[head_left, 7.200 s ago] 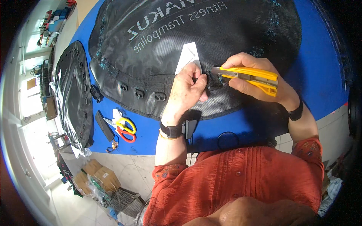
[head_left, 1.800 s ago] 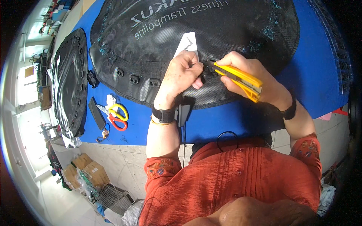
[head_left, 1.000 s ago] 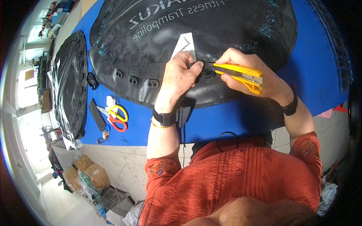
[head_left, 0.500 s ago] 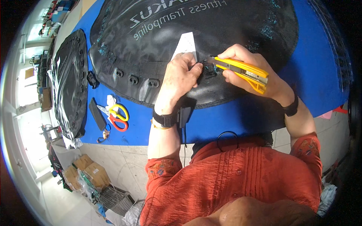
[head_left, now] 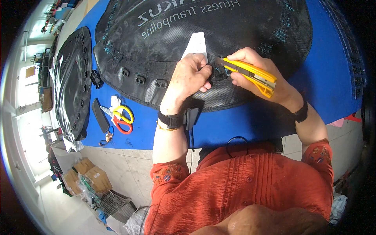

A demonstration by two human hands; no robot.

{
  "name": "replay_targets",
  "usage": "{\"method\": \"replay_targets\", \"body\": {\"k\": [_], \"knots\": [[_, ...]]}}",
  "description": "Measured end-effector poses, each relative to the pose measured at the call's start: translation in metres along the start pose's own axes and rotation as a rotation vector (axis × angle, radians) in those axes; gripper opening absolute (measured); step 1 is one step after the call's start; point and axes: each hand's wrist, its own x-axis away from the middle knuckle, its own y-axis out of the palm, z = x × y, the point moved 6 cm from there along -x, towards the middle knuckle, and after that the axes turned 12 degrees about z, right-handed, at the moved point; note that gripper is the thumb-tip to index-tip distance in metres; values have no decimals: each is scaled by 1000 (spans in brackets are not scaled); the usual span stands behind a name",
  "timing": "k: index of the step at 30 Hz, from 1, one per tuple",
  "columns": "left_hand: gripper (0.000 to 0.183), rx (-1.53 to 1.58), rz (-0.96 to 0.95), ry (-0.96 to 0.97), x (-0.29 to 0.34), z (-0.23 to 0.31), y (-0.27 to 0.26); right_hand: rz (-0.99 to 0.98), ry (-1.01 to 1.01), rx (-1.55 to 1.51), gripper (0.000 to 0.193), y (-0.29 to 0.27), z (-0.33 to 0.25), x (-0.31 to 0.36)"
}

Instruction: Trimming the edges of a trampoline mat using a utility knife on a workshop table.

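Note:
A black trampoline mat (head_left: 243, 27) with pale lettering lies across the blue table. My left hand (head_left: 190, 74) rests near its front edge, fingers curled and thumb pressed in; what they pinch is hidden. A white tapered piece (head_left: 198, 41), like paper or a label, sticks out from behind its knuckles. In my right hand (head_left: 270, 70) is a yellow utility knife (head_left: 256, 74), gripped with its blade end pointing left. That end is just above the mat, close to a black fitting (head_left: 221, 76) and right of my left thumb. Teal thread bits (head_left: 281, 35) are scattered on the mat.
Scissors with red and yellow handles (head_left: 123, 119) lie at the left, beside a black flat bar (head_left: 100, 115). Another black mat (head_left: 72, 86) is at the table's left end. Black loops (head_left: 140, 79) line the near mat edge. Cardboard boxes (head_left: 98, 179) stand on the floor.
The knife has shifted slightly left relative to the mat, its blade end still near my left thumb. My left hand stays almost in place. The whole view has moved a little.

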Motion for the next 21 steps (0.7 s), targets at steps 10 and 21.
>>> {"method": "replay_targets", "body": {"k": [10, 21], "knots": [[21, 3, -16, -22, 1, 2, 0, 46, -27, 7, 33, 2, 2, 1], [17, 55, -32, -26, 0, -1, -2, 27, -108, 70, 33, 8, -6, 5]]}}
